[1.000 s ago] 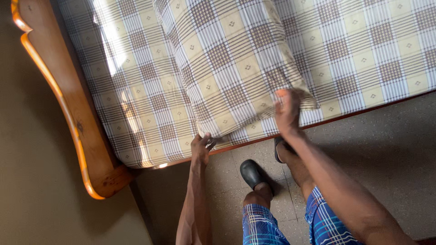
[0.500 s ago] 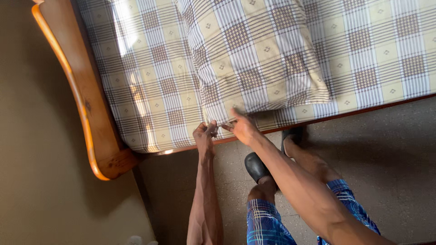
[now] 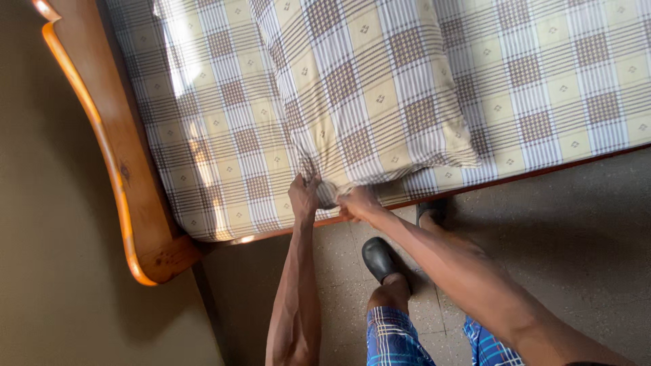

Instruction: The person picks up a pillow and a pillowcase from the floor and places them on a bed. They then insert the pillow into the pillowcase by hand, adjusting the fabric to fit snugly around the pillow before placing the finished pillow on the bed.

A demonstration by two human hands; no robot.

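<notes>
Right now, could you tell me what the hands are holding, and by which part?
Both the left hand and right hand grip the checked beige pillow by its near edge.

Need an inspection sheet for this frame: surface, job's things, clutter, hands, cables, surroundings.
Surface: bed covered by a checked sheet in beige, brown and white, sunlit streaks at its left part.
Job's things: pillow in a matching checked case, lying on the sheet, its near corner at the bed's edge.
Clutter: nothing seen.
Hands: left hand and right hand both pinch the pillow's near corner, close together.
Cables: nothing seen.
Surroundings: orange-brown wooden bed frame at left; speckled floor; the person's black shoe and blue plaid shorts below.
</notes>
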